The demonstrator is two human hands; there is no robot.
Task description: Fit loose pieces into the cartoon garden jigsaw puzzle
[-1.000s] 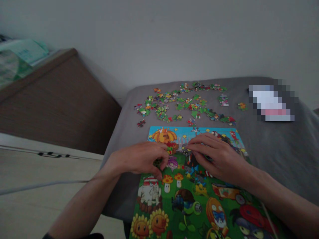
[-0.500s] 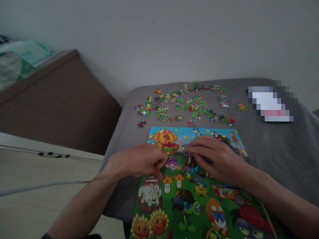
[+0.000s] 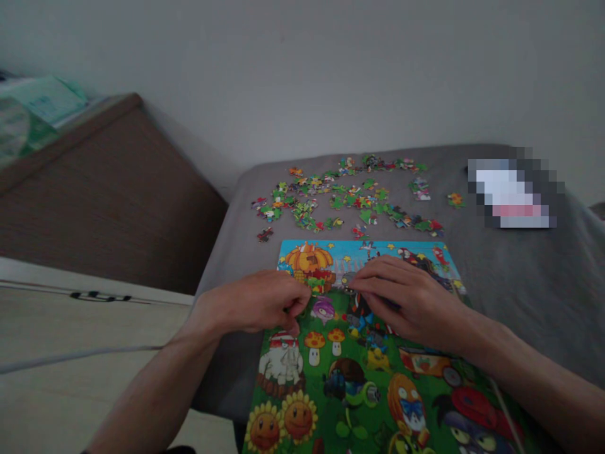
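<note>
Loose pieces (image 3: pixel 350 198) lie scattered behind the puzzle board (image 3: pixel 359 378), w/ a blurred thing far right. Left hand (image 3: pixel 255 302) curled, right hand (image 3: pixel 406 299) flat on board. Barely moved since before.

Loose pieces (image 3: pixel 350 198) crowd the cloth beyond the board (image 3: pixel 359 378).

Home, prob. bedroom, grey-sheeted bed (image 3: pixel 520 277) w/ kids' cartoon jigsaw board (image 3: pixel 378 378) & loose pieces (image 3: pixel 345 198) on it, brown wooden headboard (image 3: pixel 108 195), plain white wall (image 3: pixel 331 69), light wood floor (image 3: pixel 57 353)
</note>
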